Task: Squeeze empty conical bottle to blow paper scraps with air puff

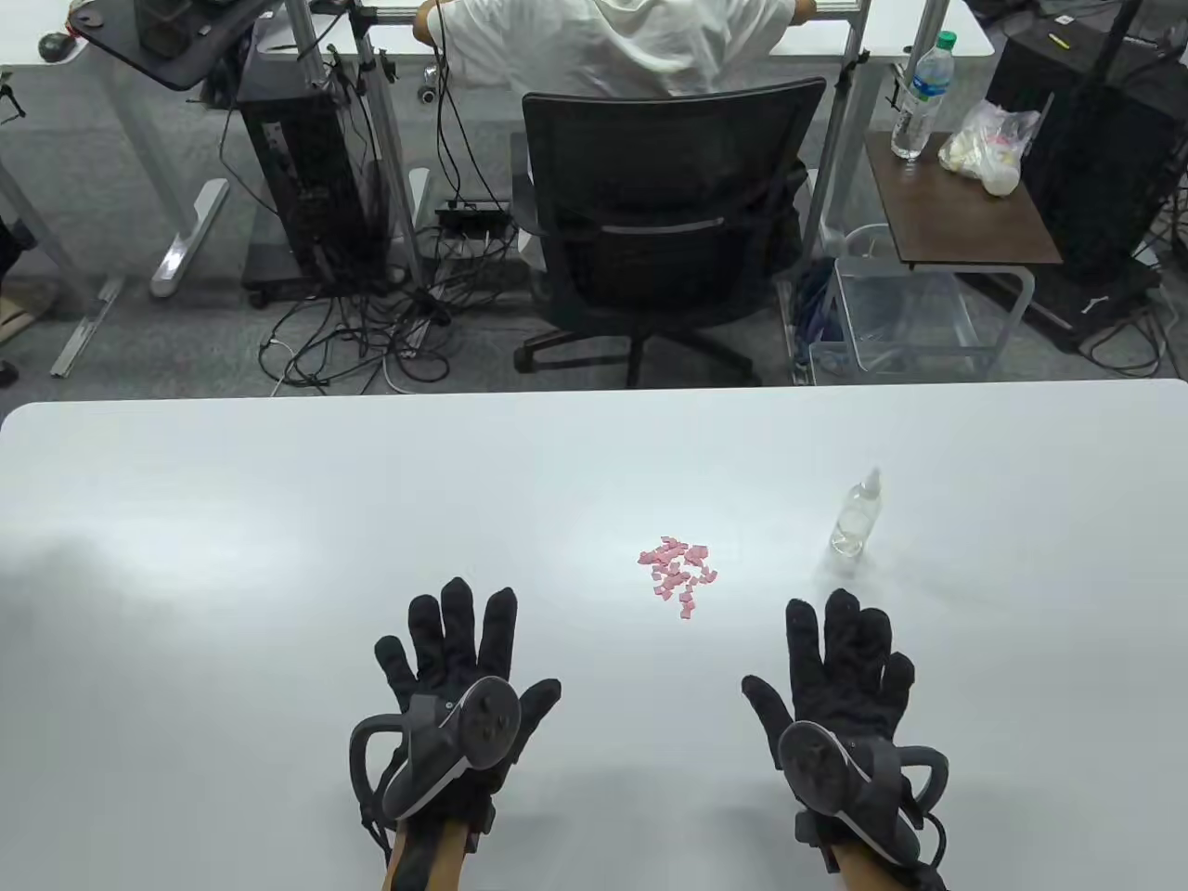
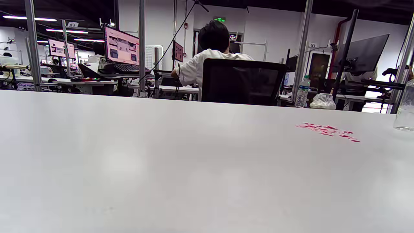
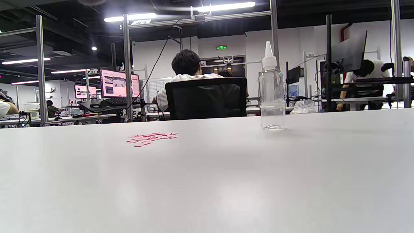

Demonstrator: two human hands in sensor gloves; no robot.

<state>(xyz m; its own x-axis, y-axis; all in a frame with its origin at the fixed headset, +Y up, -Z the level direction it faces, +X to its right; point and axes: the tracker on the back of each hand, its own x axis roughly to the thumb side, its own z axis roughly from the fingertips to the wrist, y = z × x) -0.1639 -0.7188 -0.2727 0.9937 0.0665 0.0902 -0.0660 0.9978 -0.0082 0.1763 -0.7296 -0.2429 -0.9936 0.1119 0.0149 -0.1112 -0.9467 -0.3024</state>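
While both gloved hands lie flat with fingers spread near the table's (image 1: 186, 520) front edge, left hand (image 1: 461, 687) and right hand (image 1: 840, 691) grasping nothing, the clear conical-tipped squeeze bottle (image 1: 856, 516) stands upright toward the right edge, pink paper scraps (image 1: 678, 574) mid-table; only the right wrist view shows its white nozzle (image 3: 268, 53).

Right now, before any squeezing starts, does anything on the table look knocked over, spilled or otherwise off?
Nothing stands out. The clear bottle stands upright with its cap on, the pink paper scraps lie in one small cluster to its left, and the left hand and right hand rest flat on the table, touching neither.
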